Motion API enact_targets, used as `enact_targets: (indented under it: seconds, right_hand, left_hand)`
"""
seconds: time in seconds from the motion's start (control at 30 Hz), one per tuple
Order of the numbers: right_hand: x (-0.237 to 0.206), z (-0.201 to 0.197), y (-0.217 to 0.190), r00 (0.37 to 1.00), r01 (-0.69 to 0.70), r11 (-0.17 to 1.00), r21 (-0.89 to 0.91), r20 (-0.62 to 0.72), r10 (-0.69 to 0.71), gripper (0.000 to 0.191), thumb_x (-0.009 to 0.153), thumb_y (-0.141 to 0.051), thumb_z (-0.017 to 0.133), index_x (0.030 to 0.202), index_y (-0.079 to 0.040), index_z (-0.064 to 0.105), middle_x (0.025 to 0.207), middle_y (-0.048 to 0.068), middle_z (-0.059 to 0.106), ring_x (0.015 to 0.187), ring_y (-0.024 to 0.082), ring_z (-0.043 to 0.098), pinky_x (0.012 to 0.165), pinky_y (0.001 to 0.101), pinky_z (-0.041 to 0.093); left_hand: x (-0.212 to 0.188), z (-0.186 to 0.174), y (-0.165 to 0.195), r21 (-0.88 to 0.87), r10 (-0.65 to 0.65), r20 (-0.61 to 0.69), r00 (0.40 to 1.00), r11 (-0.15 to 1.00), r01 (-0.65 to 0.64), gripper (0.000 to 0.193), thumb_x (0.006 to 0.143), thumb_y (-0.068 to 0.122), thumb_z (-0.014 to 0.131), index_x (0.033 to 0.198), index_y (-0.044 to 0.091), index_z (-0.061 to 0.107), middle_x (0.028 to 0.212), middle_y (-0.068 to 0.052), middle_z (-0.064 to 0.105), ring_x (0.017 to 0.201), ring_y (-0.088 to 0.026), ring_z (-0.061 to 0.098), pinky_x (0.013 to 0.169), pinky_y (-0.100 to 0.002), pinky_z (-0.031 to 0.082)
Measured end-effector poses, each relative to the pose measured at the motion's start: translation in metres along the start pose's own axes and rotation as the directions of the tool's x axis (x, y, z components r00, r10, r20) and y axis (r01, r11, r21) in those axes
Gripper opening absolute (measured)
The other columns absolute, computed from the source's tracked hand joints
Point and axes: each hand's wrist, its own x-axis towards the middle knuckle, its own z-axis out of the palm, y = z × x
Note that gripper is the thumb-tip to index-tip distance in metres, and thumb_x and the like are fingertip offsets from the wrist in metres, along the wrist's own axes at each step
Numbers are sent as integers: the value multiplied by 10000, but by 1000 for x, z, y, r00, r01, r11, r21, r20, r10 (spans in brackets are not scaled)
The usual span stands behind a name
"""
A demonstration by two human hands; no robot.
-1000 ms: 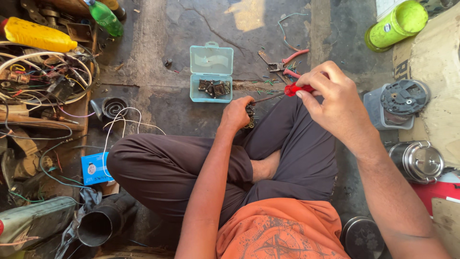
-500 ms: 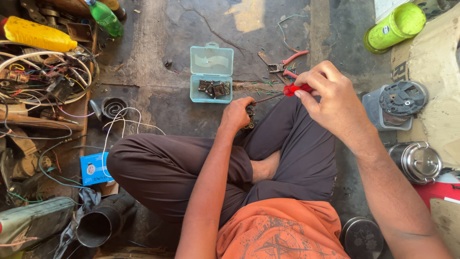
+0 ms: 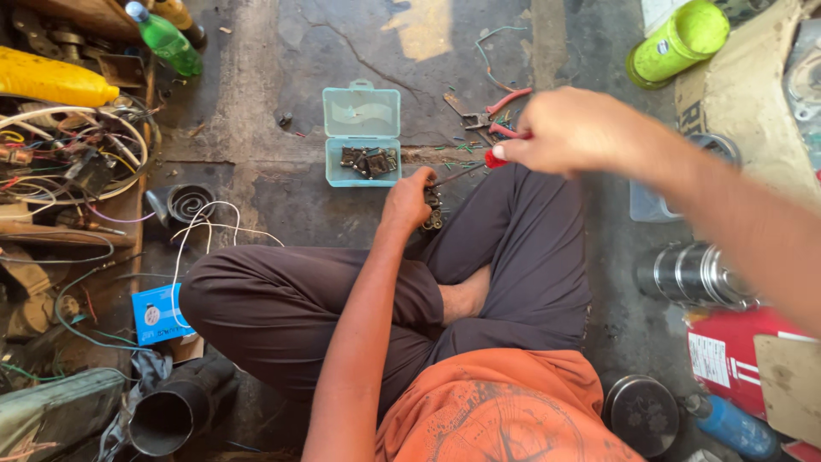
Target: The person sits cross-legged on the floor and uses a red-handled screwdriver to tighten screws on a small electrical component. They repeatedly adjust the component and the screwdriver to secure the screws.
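Our left hand (image 3: 409, 198) is clamped on a small dark metal part (image 3: 433, 210) at our knee; our right hand (image 3: 571, 130) pinches a red-handled tool (image 3: 494, 158) beside it. Work looks midway: spare parts remain in the open teal box (image 3: 363, 137) on the floor.

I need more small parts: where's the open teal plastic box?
The teal box lies on the floor, upper centre of the head view, just beyond the left hand.

Small blue box (image 3: 158, 314) lies by the left knee; white label (image 3: 708, 358) on red canister, right.

Floor behind open box (image 3: 362, 135) bare (pliers (image 3: 494, 113) rightward).
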Motion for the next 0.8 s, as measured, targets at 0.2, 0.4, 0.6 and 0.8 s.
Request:
enact_targets:
  seconds: [0.2, 0.4, 0.6, 0.8]
  right_hand:
    - [45, 1, -2, 774, -572, 689, 445, 570, 274, 506, 1005, -495, 554, 973, -15, 709, 488, -34, 305, 359, 91, 184, 365, 309, 141]
    - [41, 0, -9, 810, -557, 701, 445, 476, 342, 426, 1013, -431, 575, 989, -20, 684, 547, 9, 443, 373, 102, 262, 383, 313, 186]
    - [13, -21, -22, 898, 429, 519, -739, 286, -334, 343, 958, -462, 606, 944, -128, 680, 746, 70, 665, 814, 316, 739, 716, 441, 596]
    - [5, -10, -29, 562, 529, -110, -841, 445, -698, 215, 885, -244, 613, 989, -70, 683, 874, 39, 692, 822, 248, 715, 693, 384, 571]
  left_hand:
    - [0, -8, 0, -47, -13, 40, 999, 999, 15, 561, 657, -76, 764, 1157, 163, 683, 1129, -104, 758, 1086, -324, 704, 905, -408, 567]
    - [-2, -9, 4, -55, -1, 36, 999, 998, 3, 531, 669, -57, 778, 1144, 171, 708, 1116, -103, 761, 1068, -310, 715, 900, -405, 568]
    - [-1, -6, 0, -30, 11, 48, 999, 999, -10, 524, 712, -43, 768, 1182, 185, 718, 1112, -122, 758, 1073, -331, 707, 910, -418, 560]
    - [9, -6, -15, -223, 93, 94, 991, 972, -70, 641, 641, -139, 617, 1215, 139, 682, 1175, -117, 749, 1129, -315, 695, 900, -389, 562]
